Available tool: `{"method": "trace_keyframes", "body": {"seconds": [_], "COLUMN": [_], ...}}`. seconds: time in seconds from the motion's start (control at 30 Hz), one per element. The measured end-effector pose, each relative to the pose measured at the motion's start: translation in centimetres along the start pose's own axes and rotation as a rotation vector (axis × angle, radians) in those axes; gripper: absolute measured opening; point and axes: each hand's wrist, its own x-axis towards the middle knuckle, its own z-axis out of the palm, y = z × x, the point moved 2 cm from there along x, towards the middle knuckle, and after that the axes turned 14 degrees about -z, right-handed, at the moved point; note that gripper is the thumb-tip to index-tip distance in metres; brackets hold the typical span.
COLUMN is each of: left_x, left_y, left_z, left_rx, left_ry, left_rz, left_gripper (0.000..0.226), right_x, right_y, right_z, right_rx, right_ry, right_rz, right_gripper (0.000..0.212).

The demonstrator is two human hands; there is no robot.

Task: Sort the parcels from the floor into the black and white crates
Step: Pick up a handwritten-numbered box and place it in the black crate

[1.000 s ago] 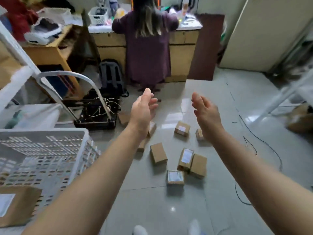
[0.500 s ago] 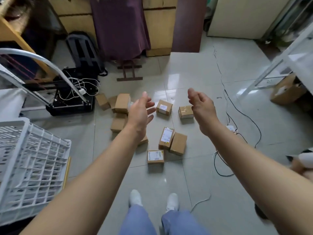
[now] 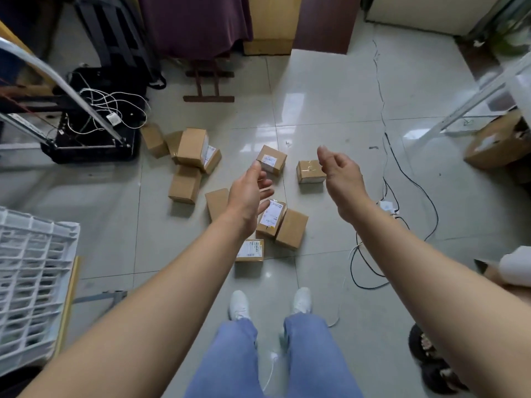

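Observation:
Several small brown cardboard parcels lie scattered on the tiled floor ahead of my feet. One labelled parcel (image 3: 271, 160) sits just beyond my left hand (image 3: 248, 196), and a taped parcel (image 3: 310, 171) lies beside my right hand (image 3: 342, 175). Both hands are stretched out above the pile, fingers apart and empty. A labelled parcel (image 3: 250, 250) lies nearest my shoes. The white crate (image 3: 31, 280) stands at the left edge. A black crate (image 3: 94, 139) with white cables inside sits at the far left.
A person in a purple garment (image 3: 195, 24) stands at the wooden counter at the back, with a black backpack (image 3: 117, 35) beside. Black and white cables (image 3: 393, 179) trail over the floor on the right. A larger cardboard box (image 3: 497, 142) sits under a white frame at right.
The view has tilted down from the counter to the floor, so my legs and shoes show. Both hands have stayed spread and empty over the parcels.

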Motion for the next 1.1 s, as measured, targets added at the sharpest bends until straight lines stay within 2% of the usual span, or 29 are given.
{"method": "trace_keyframes", "body": {"seconds": [0.13, 0.33, 0.4, 0.57, 0.7, 0.83, 1.1], "left_x": [3.9, 12.3, 15.8, 24.2, 30.6, 36.6, 48.0], "left_y": [-1.4, -5.7, -7.6, -14.2, -20.9, -27.0, -35.9], "left_z": [0.9, 3.2, 4.4, 6.8, 7.8, 8.0, 6.5], "left_rx": [-0.073, -0.285, -0.331, -0.446, -0.465, -0.496, -0.525], "left_ry": [0.044, 0.128, 0.176, 0.290, 0.314, 0.340, 0.454], "left_rz": [-0.059, -0.161, -0.197, -0.313, -0.440, -0.538, -0.582], "left_gripper": [0.034, 0.035, 0.036, 0.037, 0.049, 0.053, 0.033], "right_x": [3.0, 9.1, 11.4, 16.4, 18.7, 19.2, 20.6], "right_y": [3.3, 11.5, 15.2, 25.5, 33.8, 42.0, 57.1], "right_z": [0.4, 1.3, 1.4, 2.1, 3.2, 4.8, 9.0], "right_rx": [-0.039, -0.159, -0.236, -0.353, -0.474, -0.533, -0.588], "right_ry": [-0.070, -0.290, -0.369, -0.532, -0.637, -0.688, -0.688], "right_rz": [0.024, 0.014, 0.000, -0.001, -0.018, -0.021, 0.028], "right_gripper": [0.030, 0.035, 0.031, 0.038, 0.048, 0.071, 0.077]}}
